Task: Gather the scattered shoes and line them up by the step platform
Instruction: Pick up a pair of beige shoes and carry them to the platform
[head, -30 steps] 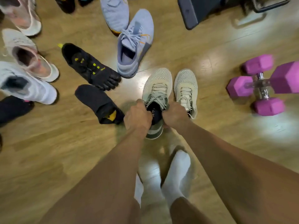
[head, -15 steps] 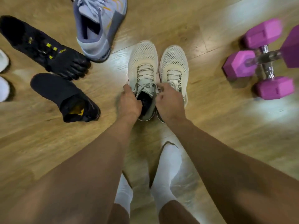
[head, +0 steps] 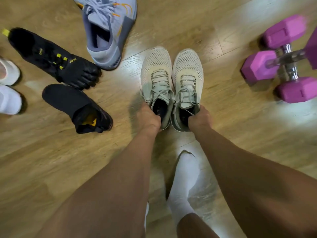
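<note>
I find left hand (head: pixel 148 117) gripping heel collar of one cream mesh trainer (head: pixel 157 66), right hand (head: pixel 199 117) gripping mate (head: pixel 187 66); pair touching, left of purple dumbbell (head: pixel 257 66). I judge them light, soft; collar hold suits.

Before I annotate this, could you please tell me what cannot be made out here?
Head view: fingertips of the left hand and right hand, hidden inside the beige mesh sneakers.
Toe of the lavender sneaker, cut by the top edge.
White shoes, cut by the left edge.
Step platform: outside the frame.
</note>
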The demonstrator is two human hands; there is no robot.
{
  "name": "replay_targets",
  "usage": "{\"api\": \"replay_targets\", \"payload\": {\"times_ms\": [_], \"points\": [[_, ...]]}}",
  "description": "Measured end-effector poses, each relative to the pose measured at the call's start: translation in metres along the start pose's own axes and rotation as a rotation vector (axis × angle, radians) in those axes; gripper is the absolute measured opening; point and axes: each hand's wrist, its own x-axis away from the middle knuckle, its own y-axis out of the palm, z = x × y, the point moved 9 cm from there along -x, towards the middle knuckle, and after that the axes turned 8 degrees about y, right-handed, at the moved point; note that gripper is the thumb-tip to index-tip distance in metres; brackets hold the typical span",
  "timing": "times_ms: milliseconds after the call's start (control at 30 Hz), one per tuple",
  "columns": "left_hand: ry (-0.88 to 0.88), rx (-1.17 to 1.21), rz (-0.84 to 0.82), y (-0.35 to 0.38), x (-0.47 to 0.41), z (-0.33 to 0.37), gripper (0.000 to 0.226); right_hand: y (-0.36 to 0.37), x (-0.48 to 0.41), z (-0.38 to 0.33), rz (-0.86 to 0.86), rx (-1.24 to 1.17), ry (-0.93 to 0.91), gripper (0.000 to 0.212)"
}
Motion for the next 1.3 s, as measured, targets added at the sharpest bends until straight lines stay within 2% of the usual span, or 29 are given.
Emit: {"api": "replay_targets", "payload": {"times_ms": [167,367,600,700,800,900,1067,1300], "points": [[-0.043,0.048,-0.012,-0.028,0.029,0.003,0.036,-0.025,0.036,-0.01,0.006,0.127,-0.058,0.033],[-0.034,0.052,0.003,-0.109,0.12,0.041,0.025,-0.099,0.138,-0.043,0.002,0.213,-0.106,0.025],[-0.043,0.141,0.123,-0.252,0.251,0.099,0.021,-0.209,0.315,-0.123,0.047,0.274,-0.291,0.013],[0.017,0.192,0.187,-0.321,0.304,0.122,0.022,-0.257,0.407,-0.157,0.07,0.278,-0.386,0.026],[0.026,0.245,0.258,-0.381,0.349,0.127,0.034,-0.299,0.495,-0.187,0.079,0.272,-0.486,0.025],[0.04,0.261,0.35,-0.454,0.433,0.143,0.027,-0.331,0.573,-0.212,0.125,0.289,-0.605,0.026],[0.054,0.363,0.512,-0.54,0.519,0.126,0.029,-0.344,0.68,-0.235,0.16,0.337,-0.791,0.024],[-0.003,0.424,0.685,-0.618,0.618,0.059,0.027,-0.308,0.82,-0.241,0.123,0.441,-1.07,0.028]]}}
